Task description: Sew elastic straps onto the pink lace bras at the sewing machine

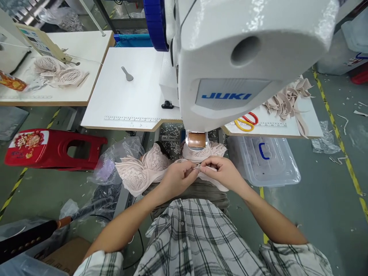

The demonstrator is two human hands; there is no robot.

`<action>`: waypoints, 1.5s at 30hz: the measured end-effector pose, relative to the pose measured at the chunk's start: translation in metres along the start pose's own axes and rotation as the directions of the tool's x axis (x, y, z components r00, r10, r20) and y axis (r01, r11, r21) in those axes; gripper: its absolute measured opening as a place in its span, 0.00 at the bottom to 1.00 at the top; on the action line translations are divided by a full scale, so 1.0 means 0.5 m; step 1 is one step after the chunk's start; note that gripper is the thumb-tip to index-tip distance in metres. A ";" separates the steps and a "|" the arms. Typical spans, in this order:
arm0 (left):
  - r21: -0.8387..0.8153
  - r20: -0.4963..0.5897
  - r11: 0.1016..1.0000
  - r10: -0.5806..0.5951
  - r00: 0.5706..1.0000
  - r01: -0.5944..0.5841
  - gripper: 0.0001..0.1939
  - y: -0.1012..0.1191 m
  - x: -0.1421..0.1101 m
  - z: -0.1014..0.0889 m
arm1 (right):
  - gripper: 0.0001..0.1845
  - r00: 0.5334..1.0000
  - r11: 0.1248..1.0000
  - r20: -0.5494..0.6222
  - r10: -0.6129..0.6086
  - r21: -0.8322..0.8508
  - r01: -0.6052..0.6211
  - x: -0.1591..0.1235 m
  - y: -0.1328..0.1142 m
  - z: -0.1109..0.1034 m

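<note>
A pale pink lace bra (pixel 156 159) lies across my lap, under the head of a white JUKI sewing machine (pixel 227 96). My left hand (pixel 178 177) is closed, thumb and fingers pinching the bra's edge. Close against it, my right hand (pixel 222 171) pinches the same edge, the fingertips of both hands almost meeting. The exact spot between the fingertips is too small to make out. Just beyond my hands sits the machine's sewing area with a copper-coloured plate (pixel 197 139). One more lace cup (pixel 215 149) rests below that plate.
Red and yellow scissors (pixel 246 122) and a heap of beige fabric strips (pixel 289 100) lie on the right tabletop. A grey metal tool (pixel 127 74) is on the left tabletop. A clear lidded box (pixel 267 161) stands right, a red stool (pixel 57 149) left.
</note>
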State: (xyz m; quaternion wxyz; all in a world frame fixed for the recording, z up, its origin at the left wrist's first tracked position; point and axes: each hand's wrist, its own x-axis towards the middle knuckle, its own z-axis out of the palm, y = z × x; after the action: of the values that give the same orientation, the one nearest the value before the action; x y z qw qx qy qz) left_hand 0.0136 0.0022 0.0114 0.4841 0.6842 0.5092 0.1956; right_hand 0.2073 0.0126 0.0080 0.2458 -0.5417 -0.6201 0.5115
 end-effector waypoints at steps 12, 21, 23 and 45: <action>0.157 -0.281 0.987 0.069 0.957 -0.025 0.12 -0.047 0.007 0.010 | 0.07 1.000 0.982 -0.019 0.022 0.187 -0.018 0.029 0.042 -0.008; -0.701 0.000 0.668 -0.352 0.936 0.251 0.15 -0.082 -0.002 0.140 | 0.11 0.947 0.923 -0.320 0.033 0.374 0.095 0.018 0.046 0.131; -0.708 -0.105 0.673 -0.399 0.911 0.214 0.20 -0.076 0.011 0.134 | 0.09 0.945 0.953 -0.321 -0.054 0.267 0.145 0.016 0.049 0.151; -0.129 -0.060 0.987 -0.103 0.993 0.095 0.16 0.002 -0.027 0.027 | 0.06 0.866 0.850 0.148 -0.478 -0.171 0.498 -0.015 0.043 0.009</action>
State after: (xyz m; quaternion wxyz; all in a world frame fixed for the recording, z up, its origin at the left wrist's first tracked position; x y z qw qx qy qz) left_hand 0.0187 -0.0161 0.0094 0.5182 0.6192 0.5450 0.2260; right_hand 0.2146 0.0018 -0.0112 0.2795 -0.3622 -0.7978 0.3926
